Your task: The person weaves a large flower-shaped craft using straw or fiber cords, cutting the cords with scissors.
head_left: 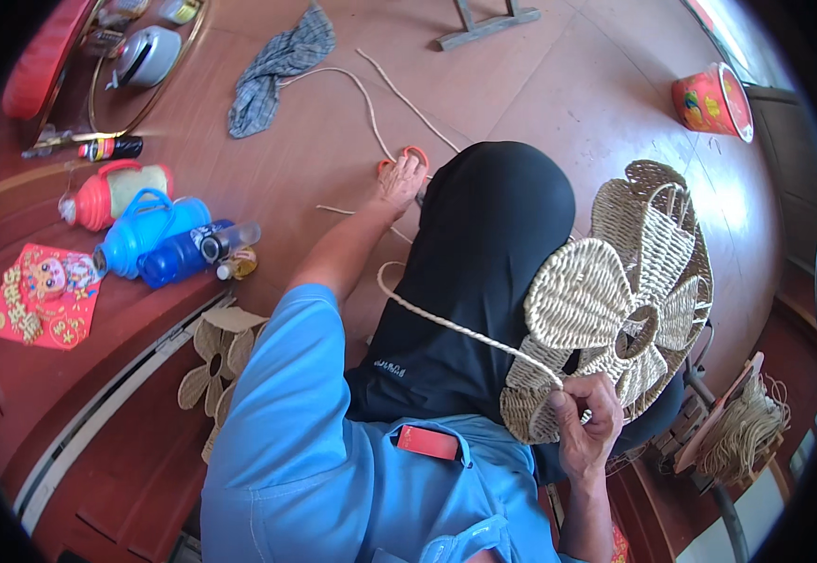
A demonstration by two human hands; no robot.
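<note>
Beyond my left knee, my left hand (401, 183) is closed around scissors with orange handles (415, 153); the blades are mostly hidden. My right hand (589, 422) pinches a twisted straw-coloured cord (460, 328) between thumb and fingers. From there the cord runs left across my black trouser leg and loops over its edge. A woven straw basket (575, 298) with flower-shaped sides rests on my right thigh, its petals close beside my right hand. A round opening shows at the centre of one flower.
More cord (371, 108) lies on the floor ahead, near a grey checked cloth (282, 70). Flasks and bottles (155, 235) stand at left, below a shelf with a kettle (149, 56). Another woven flower piece (207, 371) is beside my left arm. A cord bundle (744, 432) and red bucket (711, 103) are at right.
</note>
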